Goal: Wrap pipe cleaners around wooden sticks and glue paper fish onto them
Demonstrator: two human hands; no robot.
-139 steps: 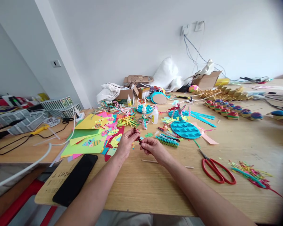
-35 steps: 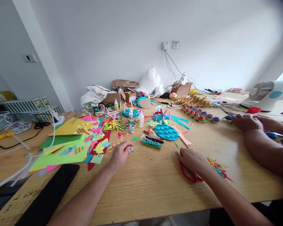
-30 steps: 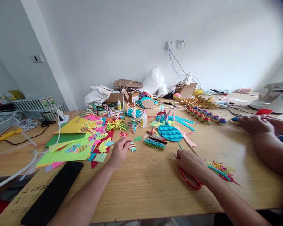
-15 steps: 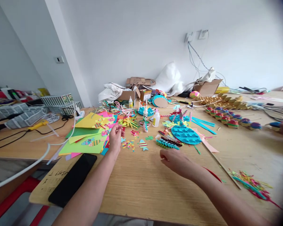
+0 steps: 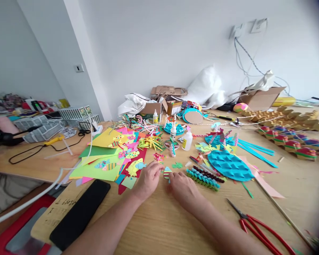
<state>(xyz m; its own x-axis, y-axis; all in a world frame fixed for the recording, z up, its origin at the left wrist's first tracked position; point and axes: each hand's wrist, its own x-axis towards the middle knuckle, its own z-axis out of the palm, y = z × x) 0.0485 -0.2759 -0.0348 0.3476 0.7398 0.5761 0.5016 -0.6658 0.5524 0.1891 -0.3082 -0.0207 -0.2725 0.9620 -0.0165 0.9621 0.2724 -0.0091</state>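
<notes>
Left fingers (image 5: 157,168) curl together; I can't tell if right fingers (image 5: 174,178) pinch a striped fish (image 5: 167,171). Three bottles (image 5: 186,141) stand toward twelve o'clock.

Your hands flank a small striped paper fish (image 5: 167,172) — your right hand (image 5: 183,186) has its fingertips at the lower edge, while your left hand (image 5: 150,180) curls just beside it. Fuzzy twisted rods (image 5: 203,179) lie near your right fingers, by a blue oval disc (image 5: 230,165). Red-handled scissors (image 5: 257,226) rest open beyond your right forearm — a black phone (image 5: 81,214) lies left of your left.
</notes>
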